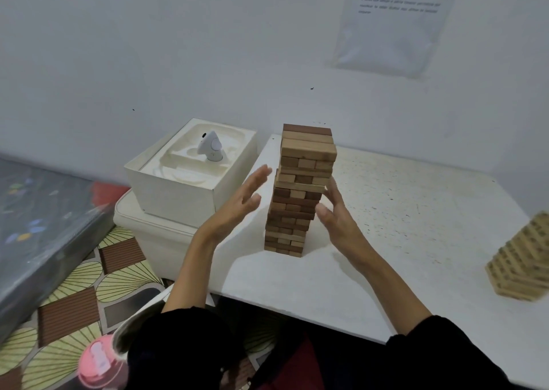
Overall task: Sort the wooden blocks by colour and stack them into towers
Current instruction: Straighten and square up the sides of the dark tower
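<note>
A tall tower point(300, 193) of mixed dark and pale wooden blocks stands on the white table point(416, 226), near its left edge and toward the back left corner. The upper layers sit slightly askew, overhanging the narrower lower part, and a dark block lies on top. The left hand point(237, 208) is held up just left of the tower, palm facing it, fingers straight and close together, clear of the blocks. The right hand point(335, 220) is raised on the tower's other side, also flat with fingers extended and holding nothing; its fingertips reach the right face about halfway up, though whether they touch the wood cannot be told. A second tower point(523, 265), all pale blocks, stands well apart at the table's right edge, blurred and cut by the frame. Beyond the left edge a white box point(178, 193) rests on a low white case, with a small white device point(211, 149) in its moulded tray. A printed sheet point(395, 24) hangs on the wall behind.
</note>
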`<state>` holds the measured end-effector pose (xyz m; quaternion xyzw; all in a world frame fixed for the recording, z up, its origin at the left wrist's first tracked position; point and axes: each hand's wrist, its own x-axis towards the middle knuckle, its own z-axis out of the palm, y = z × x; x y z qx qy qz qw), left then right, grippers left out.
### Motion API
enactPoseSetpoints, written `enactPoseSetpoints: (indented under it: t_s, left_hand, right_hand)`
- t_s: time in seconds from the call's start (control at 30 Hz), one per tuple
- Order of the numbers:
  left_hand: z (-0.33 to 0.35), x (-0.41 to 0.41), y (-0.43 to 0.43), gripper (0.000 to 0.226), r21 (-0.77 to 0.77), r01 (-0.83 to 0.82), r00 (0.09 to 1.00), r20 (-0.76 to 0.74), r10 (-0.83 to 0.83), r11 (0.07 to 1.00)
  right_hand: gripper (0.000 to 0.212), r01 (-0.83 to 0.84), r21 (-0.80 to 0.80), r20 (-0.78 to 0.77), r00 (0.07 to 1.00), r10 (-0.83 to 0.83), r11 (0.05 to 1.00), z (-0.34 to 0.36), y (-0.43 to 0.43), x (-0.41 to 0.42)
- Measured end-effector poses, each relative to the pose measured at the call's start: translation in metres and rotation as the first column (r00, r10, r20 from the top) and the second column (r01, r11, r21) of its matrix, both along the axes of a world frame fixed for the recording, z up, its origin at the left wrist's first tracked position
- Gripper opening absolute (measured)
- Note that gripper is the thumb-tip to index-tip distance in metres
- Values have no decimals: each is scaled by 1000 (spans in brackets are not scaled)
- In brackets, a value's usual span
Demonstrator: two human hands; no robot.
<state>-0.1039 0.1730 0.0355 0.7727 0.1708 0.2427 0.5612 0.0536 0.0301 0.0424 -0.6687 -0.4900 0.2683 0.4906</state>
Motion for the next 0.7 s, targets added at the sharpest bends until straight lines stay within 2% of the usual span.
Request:
enactPoseSetpoints:
  t_s: [0.07, 0.13, 0.23, 0.33, 0.53, 0.7]
  left_hand:
    - [3, 3, -1, 110, 1, 25, 998, 62, -25, 1000]
    - [5, 12, -6, 111, -94, 8, 993, 118, 3, 996]
    - [9, 27, -18, 108, -340, -15, 985, 159, 73, 940]
    - [15, 33, -28, 95, -473, -35, 974, 183, 137, 880]
    - [16, 34, -30, 97, -515, -2, 974, 195, 119, 857]
    - [12, 36, -26, 104, -492, -34, 979, 158, 127, 870]
  right_hand:
    - [117, 11, 23, -66, 998, -9, 1000, 5, -1, -9]
    - [113, 51, 47, -151, 988, -44, 998, 8, 1, -17]
    - [78, 102, 104, -282, 957, -69, 989, 14, 7, -28]
    - [65, 83, 97, -375, 926, -41, 992, 19, 8, -38]
    - [52, 115, 92, -420, 905, -66, 989, 23, 12, -51]
    - [65, 133, 75, -447, 890, -86, 988, 18, 14, -49]
